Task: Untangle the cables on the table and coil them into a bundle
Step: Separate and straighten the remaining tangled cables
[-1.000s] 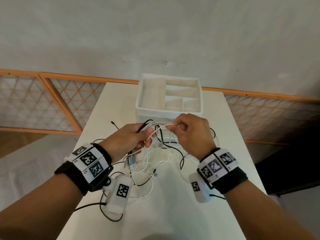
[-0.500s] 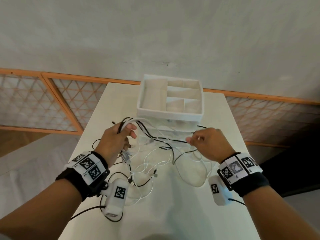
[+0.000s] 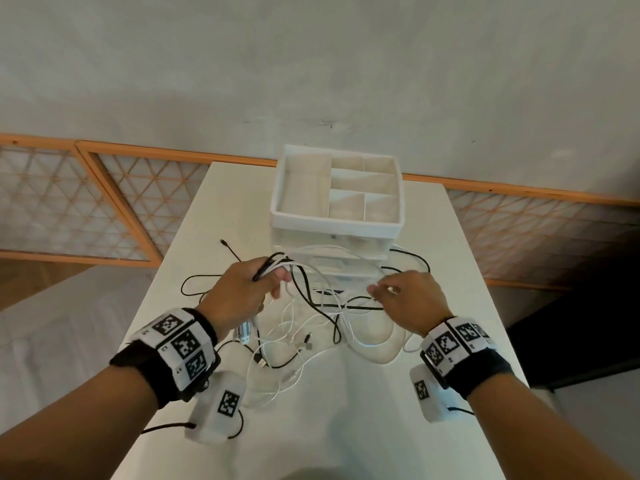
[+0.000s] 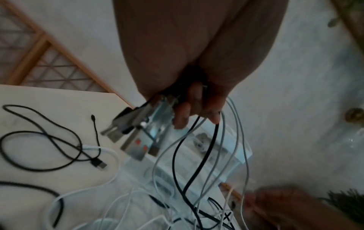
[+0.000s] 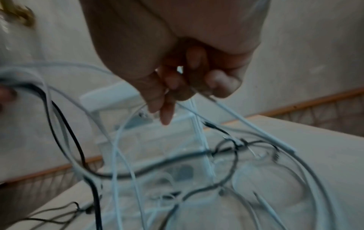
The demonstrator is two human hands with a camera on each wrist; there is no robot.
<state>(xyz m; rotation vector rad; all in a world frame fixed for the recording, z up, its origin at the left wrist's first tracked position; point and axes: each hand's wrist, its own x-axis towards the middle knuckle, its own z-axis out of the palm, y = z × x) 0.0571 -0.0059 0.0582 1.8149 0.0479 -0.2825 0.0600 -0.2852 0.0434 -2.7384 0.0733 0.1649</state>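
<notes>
Our L hand [image 3: 242, 292] is fisted on a bunch of cables [image 3: 304, 296], plug ends [image 4: 135, 140] hanging below the fist. Strands run rightward across to our R hand [image 3: 410, 297], which pinches a white strand [image 5: 199, 129] betw thumb and fingers. The rest lies tangled on the table [image 3: 450, 271], between and below both hands, in front of the organizer [image 3: 337, 223]. Strand axis is roughly L–R, so we judge the next pull goes rightward; R hand's nearer the knot.

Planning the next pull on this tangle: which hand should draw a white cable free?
Right. The right hand pinches only a white cable, while the left hand grips the gathered plugs.
</notes>
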